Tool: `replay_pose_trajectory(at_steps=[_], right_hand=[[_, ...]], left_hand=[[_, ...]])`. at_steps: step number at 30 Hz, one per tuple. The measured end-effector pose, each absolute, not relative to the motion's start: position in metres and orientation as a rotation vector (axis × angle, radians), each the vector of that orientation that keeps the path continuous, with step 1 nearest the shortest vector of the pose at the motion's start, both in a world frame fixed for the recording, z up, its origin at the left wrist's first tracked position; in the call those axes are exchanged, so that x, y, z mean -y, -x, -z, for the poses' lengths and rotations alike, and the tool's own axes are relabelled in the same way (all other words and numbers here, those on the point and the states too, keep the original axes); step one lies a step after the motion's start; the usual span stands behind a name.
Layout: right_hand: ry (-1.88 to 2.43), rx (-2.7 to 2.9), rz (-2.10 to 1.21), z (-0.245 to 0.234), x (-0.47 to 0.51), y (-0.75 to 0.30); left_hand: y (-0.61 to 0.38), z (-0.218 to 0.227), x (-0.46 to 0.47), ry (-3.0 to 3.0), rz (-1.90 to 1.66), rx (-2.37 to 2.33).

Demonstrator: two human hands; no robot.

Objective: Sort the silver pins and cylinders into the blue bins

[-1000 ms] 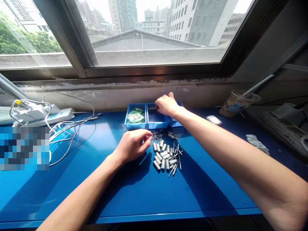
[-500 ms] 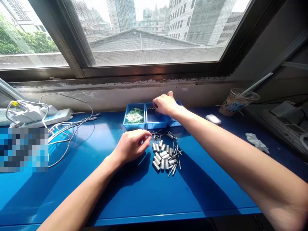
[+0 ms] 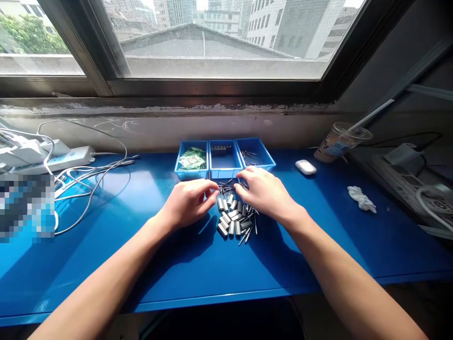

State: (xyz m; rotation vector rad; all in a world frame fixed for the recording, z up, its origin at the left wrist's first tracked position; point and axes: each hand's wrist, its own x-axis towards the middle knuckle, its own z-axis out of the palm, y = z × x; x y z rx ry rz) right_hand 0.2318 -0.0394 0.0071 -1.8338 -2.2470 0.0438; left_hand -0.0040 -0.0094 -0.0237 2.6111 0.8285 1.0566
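My left hand [image 3: 191, 200] is at the left side of a pile, thumb and forefinger pinched together; whatever they hold is too small to make out. My right hand [image 3: 265, 191] hovers low over the pile's upper right, thumb and forefinger apart, with no object visible between them. Beneath and between the hands lie several grey hexagonal metal spacers [image 3: 231, 228], mixed with thin blind rivets [image 3: 256, 224]. Some rivets are hidden by the right hand. Just beyond stand three joined blue bins. The left bin [image 3: 191, 174] holds green-and-clear packets, the middle bin [image 3: 226, 173] small ring-like nuts, the right bin [image 3: 271, 164] thin rivets.
White cables [image 3: 94, 189] and a power strip [image 3: 76, 158] lie on the left of the blue table [image 3: 198, 278]. On the right are a white earbud case [image 3: 306, 167], a crumpled tissue [image 3: 361, 199] and a plastic cup with straw [image 3: 338, 144]. A window sill runs behind.
My right hand has come back from the middle bin to the pile, uncovering the middle and right bins. My left hand keeps its pinch beside the pile. The view has shifted slightly.
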Motion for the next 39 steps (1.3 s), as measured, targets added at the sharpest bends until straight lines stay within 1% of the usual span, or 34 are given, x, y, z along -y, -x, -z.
replay_pose_trajectory(at_steps=[5,13,18,25,32,39], right_hand=[[1.784,2.268,-0.234,0.005,0.030,-0.235],[1.720,2.230,-0.332,0.016,0.022,-0.240],[1.692,2.224,-0.316,0.017,0.023,-0.235],[1.885,2.176,-0.322,0.008,0.034,-0.234],[1.828,2.202,-0.422,0.010,0.034,-0.229],[1.809,2.211,-0.447,0.012,0.033,-0.230]], left_hand=[[0.004,0.022,0.009,-2.635,-1.066,-0.826],[0.001,0.023,0.011,-2.662,-1.053,-0.814],[0.001,0.025,0.010,-2.654,-1.025,-0.827],[0.001,0.025,0.009,-2.630,-0.979,-0.868],[0.002,0.025,0.009,-2.630,-0.967,-0.879],[0.003,0.024,0.008,-2.623,-0.977,-0.889]])
